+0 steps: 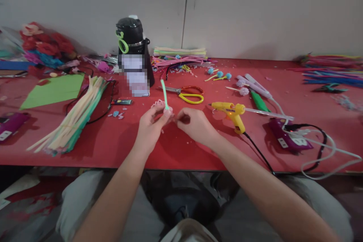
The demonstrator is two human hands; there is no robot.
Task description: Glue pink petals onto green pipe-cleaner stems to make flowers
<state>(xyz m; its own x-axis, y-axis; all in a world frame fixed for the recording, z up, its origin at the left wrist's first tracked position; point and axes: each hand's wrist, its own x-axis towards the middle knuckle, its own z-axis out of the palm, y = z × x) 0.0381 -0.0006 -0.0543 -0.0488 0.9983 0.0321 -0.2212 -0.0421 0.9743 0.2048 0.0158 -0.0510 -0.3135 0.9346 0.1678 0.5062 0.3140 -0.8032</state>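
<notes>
Over the red table, my left hand [150, 124] is closed around a small pink pipe cleaner flower [157, 103]. Its light green pipe cleaner stem [164, 92] points up and away between thumb and fingers. My right hand [194, 123] is close beside it on the right, fingers pinched together near the flower's pink edge. What that pinch holds is too small and blurred to make out. Just beyond the hands lies a cutting tool [191, 94] with orange-red and yellow handles. A yellow glue gun [228, 111] with a clear glue stick rests to the right.
A bundle of pipe cleaners [76, 117] lies left, near green paper [53, 89]. Behind stand a black bottle [130, 32] and a blurred-out phone [136, 79]. Small blue flowers [219, 75], a lilac hot tool [258, 86] and a purple power strip [289, 136] with cables are right.
</notes>
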